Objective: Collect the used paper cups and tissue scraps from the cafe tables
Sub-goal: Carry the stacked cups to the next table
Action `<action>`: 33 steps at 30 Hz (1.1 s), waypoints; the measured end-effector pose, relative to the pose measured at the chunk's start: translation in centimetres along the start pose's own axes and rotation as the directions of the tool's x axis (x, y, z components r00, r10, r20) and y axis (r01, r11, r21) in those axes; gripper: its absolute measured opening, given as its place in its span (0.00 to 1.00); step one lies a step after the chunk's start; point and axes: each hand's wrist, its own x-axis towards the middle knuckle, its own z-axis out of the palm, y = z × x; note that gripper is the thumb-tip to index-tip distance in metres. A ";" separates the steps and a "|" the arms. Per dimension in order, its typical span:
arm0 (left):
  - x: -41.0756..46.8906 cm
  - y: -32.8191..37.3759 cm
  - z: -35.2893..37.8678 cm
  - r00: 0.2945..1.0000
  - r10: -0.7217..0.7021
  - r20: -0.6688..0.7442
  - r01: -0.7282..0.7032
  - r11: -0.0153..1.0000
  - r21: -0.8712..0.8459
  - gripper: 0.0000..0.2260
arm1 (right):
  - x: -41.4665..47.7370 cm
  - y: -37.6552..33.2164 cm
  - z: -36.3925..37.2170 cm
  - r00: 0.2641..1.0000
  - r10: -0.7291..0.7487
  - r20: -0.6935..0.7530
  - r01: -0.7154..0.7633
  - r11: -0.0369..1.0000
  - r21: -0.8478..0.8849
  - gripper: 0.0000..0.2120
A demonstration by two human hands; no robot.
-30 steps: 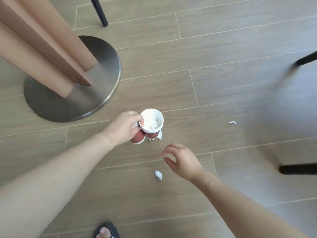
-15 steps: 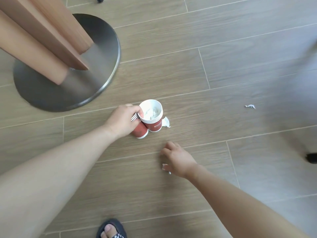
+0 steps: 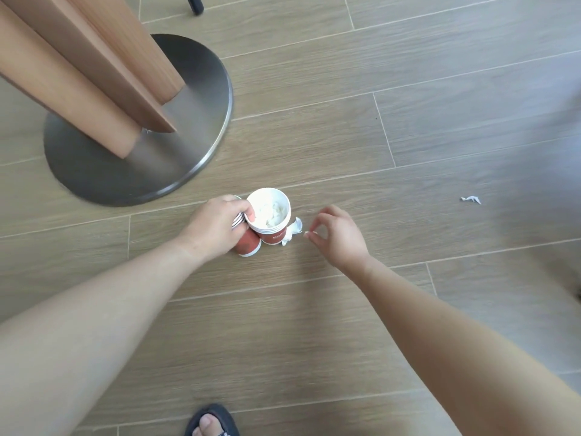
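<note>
Above a wood-look floor, my left hand (image 3: pixel 217 229) grips two stacks of red paper cups (image 3: pixel 273 236) by their rims. White crumpled tissue (image 3: pixel 273 212) fills the top cup of the right stack. A tissue piece (image 3: pixel 294 229) hangs beside that stack's wall. Just right of it, my right hand (image 3: pixel 338 237) pinches a small white scrap (image 3: pixel 305 234) between thumb and fingertips; most of the scrap is hidden. Another torn tissue scrap (image 3: pixel 470 199) lies on the floor farther right.
A round steel table base (image 3: pixel 195 89) with a wooden pedestal (image 3: pixel 88 67) stands at upper left, close to the cups. A black chair leg (image 3: pixel 193 3) shows at the top edge. My foot in a dark sandal (image 3: pixel 210 420) is at the bottom.
My right hand dropped onto the crumpled scrap on the floor, closed on it and rose to beside the cups. That floor spot no longer shows the scrap. My left hand kept its hold.
</note>
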 end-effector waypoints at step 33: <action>2.7 6.2 1.2 0.971 0.236 0.041 -0.239 0.969 0.067 0.09 | -1.0 -5.1 -9.7 0.974 -0.061 -0.220 0.118 0.959 0.256 0.08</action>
